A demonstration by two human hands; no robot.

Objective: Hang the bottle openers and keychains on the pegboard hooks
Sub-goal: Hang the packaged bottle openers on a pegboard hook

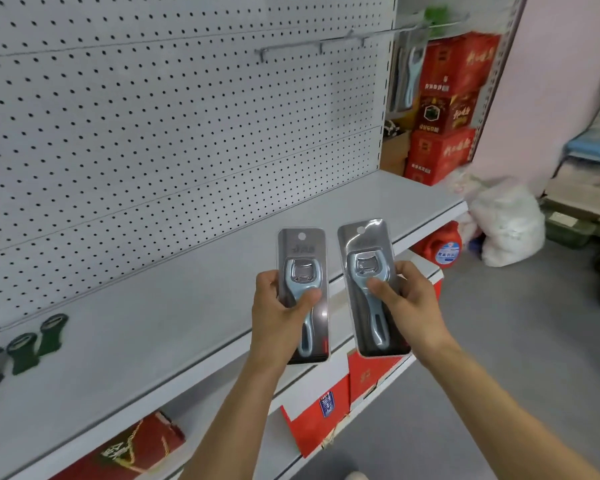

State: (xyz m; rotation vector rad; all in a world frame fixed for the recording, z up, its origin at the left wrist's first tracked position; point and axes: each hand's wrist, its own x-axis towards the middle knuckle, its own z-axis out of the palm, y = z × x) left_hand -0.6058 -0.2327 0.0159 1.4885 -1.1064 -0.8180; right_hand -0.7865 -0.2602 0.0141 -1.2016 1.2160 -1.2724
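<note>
Two carded openers, one per hand, both upright over the front edge of the shelf (194, 271). Left hand (278, 313) grasps the left opener (303, 292), thumb across the pale blue handle, fingers wrapped behind the card. Right hand (406, 303) grasps the right opener (371, 289) the same way, thumb on the handle; this card tilts slightly left at the top. Cards sit just beside each other, not touching. Each has a round hang hole at the top.

Pegboard (153, 116) is behind the shelf, mostly bare. Long hook (312, 43) sticks out up high to the right, well apart from both cards. Another carded opener (409, 77) hangs beyond the board's right edge, beside the red boxes (454, 98).

Lower left: green keychains (37, 341) hang off the board near the shelf surface, grey ones further left at the frame edge.

Under the shelf: red cartons (319, 414). Floor right: red jug (444, 245), white bag (510, 230).
</note>
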